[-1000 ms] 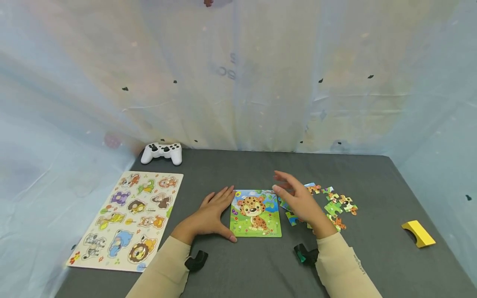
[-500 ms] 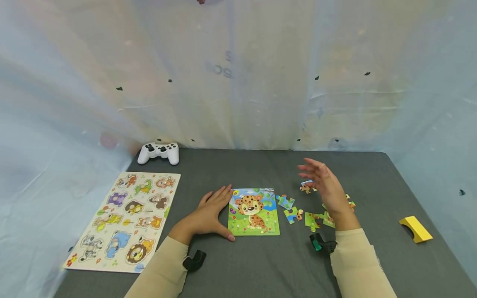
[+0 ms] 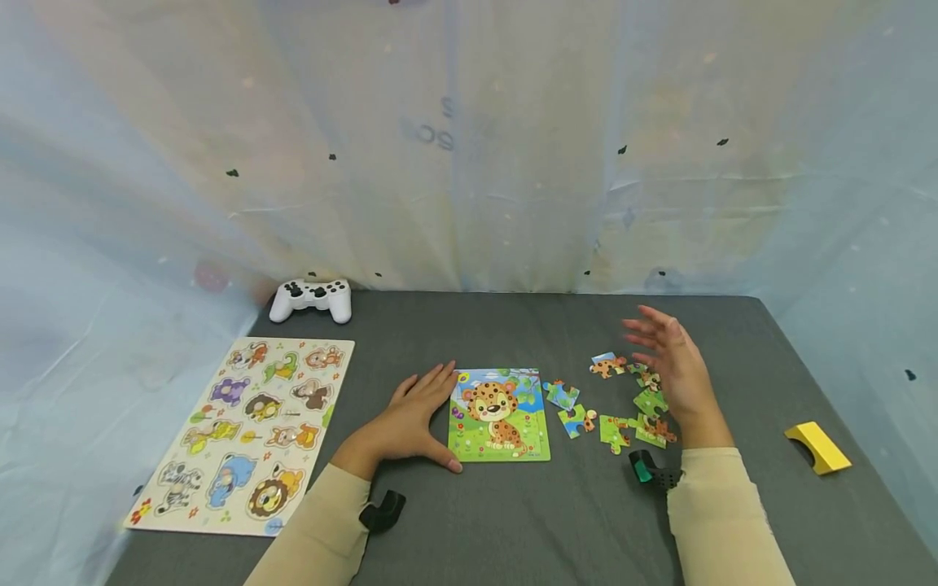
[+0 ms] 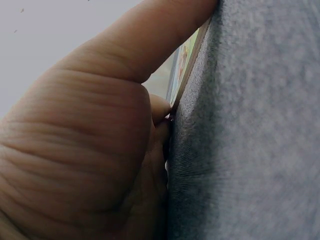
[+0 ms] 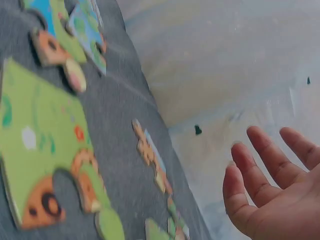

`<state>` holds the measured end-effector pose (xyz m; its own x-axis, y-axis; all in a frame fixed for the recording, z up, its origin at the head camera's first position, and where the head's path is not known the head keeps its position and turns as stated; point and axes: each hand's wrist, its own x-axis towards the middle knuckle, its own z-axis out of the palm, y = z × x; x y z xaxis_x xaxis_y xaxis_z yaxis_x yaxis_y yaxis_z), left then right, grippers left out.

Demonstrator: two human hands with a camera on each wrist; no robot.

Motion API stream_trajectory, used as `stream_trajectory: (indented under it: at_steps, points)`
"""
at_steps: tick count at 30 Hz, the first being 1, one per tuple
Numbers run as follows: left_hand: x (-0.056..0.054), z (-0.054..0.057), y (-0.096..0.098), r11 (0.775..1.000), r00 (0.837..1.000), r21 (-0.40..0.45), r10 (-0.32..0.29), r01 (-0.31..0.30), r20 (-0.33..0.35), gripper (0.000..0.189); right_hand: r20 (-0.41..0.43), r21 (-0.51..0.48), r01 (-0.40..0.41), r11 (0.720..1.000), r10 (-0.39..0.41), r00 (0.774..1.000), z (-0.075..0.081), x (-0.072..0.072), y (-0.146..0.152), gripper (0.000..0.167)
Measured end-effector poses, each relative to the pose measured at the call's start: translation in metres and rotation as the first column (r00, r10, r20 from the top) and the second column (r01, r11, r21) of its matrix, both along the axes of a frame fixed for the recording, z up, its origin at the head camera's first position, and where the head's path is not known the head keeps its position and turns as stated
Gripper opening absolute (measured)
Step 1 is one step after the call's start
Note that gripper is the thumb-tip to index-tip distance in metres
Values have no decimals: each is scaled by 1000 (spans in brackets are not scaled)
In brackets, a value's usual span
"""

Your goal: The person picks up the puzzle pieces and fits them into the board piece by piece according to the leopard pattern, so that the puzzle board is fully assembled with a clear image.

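Usefully, the left wrist view shows the puzzle (image 3: 498, 415) nearly edge-on, the head view from above, mid-table (image 3: 506, 521). The left hand (image 3: 410, 419) spreads thumb and fingers along its left edge; at least seven pieces (image 3: 575, 423) lie right of it, where the right hand (image 3: 677, 370) hovers, fingers loosely apart. One block (image 3: 824, 450) sits near the table's right edge.

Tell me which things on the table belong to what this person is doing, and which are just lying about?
Likely part of the job:
Leopard picture board, at the middle
Loose jigsaw pieces to its right, in similar greens and blues

Apparently just lying about:
White game controller
Large animal board
Yellow block
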<state>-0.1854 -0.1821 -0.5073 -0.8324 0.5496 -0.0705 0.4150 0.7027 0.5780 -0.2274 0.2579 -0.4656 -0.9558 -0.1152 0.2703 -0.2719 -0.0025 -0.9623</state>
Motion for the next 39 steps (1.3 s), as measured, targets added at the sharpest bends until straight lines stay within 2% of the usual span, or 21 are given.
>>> stream_trajectory:
  at_steps: [2, 5, 9, 14, 17, 20, 22, 23, 26, 33, 36, 39]
  points:
    - [0, 0, 0, 1000, 1000, 5, -1, 1, -2, 148, 14, 28, 35, 999, -35, 999, -3, -1, 4, 62]
    - [0, 0, 0, 1000, 1000, 7, -4, 4, -6, 148, 24, 119, 89, 989, -93, 995, -10, -2, 10, 61]
    - [0, 1, 0, 1000, 1000, 6, -3, 3, -8, 148, 32, 304, 118, 945, -134, 990, -27, -7, 16, 61]
    - [0, 2, 1, 1000, 1000, -1, -5, 5, -9, 148, 68, 508, 65, 859, -116, 991, -40, -12, 20, 75]
    - [-1, 3, 1, 1000, 1000, -4, -5, 5, -10, 148, 64, 614, 41, 789, -101, 993, -41, -15, 18, 81]
    - [-1, 3, 1, 1000, 1000, -2, -2, 2, -8, 148, 42, 711, 37, 702, -95, 995, -41, -17, 15, 75]
    - [-1, 2, 1, 1000, 1000, 3, 0, 0, -7, 148, 37, 745, 36, 667, -96, 995, -40, -18, 12, 69]
    - [-1, 2, 0, 1000, 1000, 5, 2, -2, -6, 148, 39, 751, 33, 660, -94, 995, -40, -19, 10, 65]
    - [0, 0, -1, 1000, 1000, 11, 5, -5, -6, 148, 47, 747, 28, 665, -96, 994, -40, -20, 7, 57]
    - [1, -2, -1, 1000, 1000, 20, 7, -6, -5, 147, 58, 679, 72, 730, -151, 987, -39, -20, 2, 53]
    - [0, -2, -1, 1000, 1000, 18, 5, -5, -3, 147, 52, 632, 107, 768, -180, 982, -37, -17, 0, 42]
    - [0, -2, 0, 1000, 1000, 14, 2, -2, -3, 147, 31, 594, 142, 792, -199, 980, -33, -14, -2, 30]
